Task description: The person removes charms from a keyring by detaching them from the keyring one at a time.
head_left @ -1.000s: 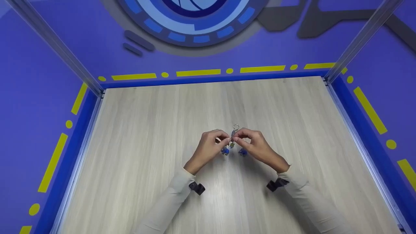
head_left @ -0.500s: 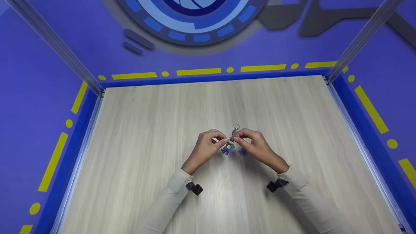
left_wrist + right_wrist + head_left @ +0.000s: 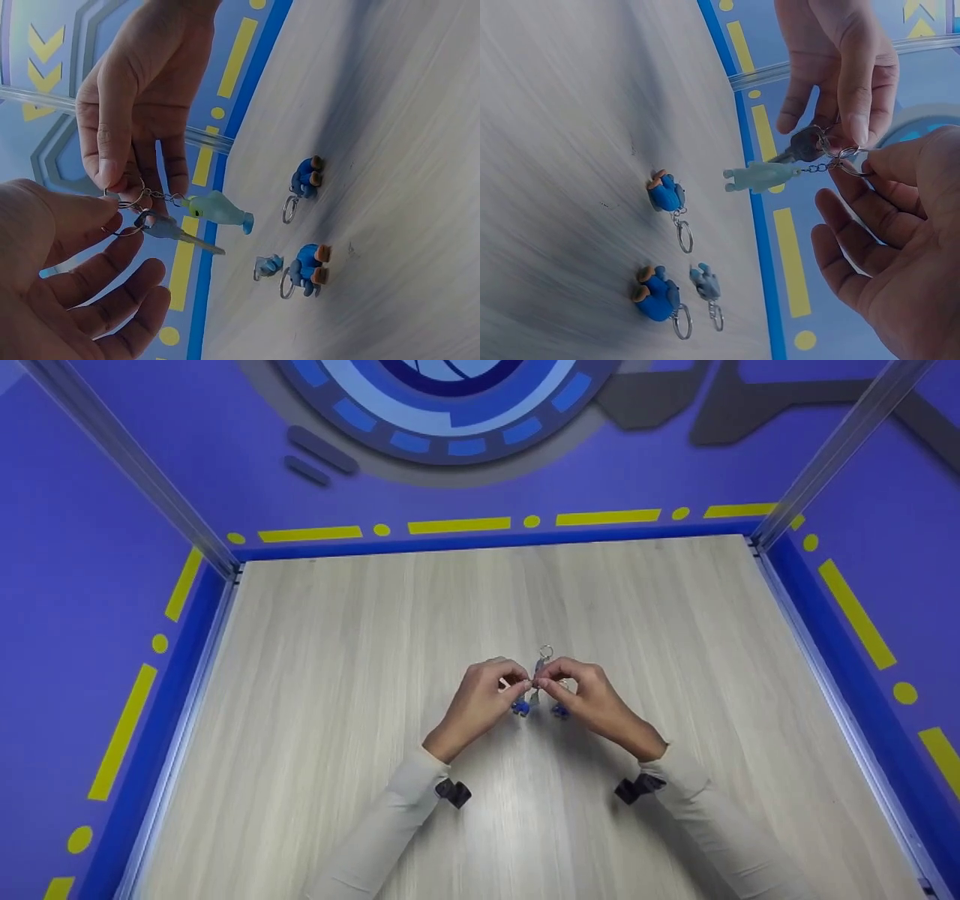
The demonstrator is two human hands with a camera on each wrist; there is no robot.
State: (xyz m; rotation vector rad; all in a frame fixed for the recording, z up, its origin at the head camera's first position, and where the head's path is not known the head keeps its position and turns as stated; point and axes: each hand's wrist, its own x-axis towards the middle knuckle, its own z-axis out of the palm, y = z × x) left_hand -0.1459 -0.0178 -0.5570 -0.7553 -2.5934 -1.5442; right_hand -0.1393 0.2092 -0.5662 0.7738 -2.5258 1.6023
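Note:
My left hand (image 3: 480, 697) and right hand (image 3: 592, 697) meet fingertip to fingertip above the table. The left thumb and index finger pinch a metal ring with a key (image 3: 169, 229) on it; the key has a dark head in the right wrist view. My right hand pinches the split ring (image 3: 850, 160) of a keychain, from which a pale green figure (image 3: 763, 176) dangles on a short chain. The two rings overlap between the fingertips. Three more keychains lie on the table below: two blue figures (image 3: 656, 296) with brown feet and a smaller grey-blue figure (image 3: 705, 282), each with a ring.
The wood-grain table (image 3: 337, 660) is enclosed by blue-purple panels (image 3: 450, 502) with yellow marks and metal corner posts (image 3: 840, 450). Black wrist cameras (image 3: 453, 793) sit on both sleeves.
My left hand shifts slightly left, away from the right fingertips, then comes back to them. The right hand stays nearly still, and the keychains on the table have not moved.

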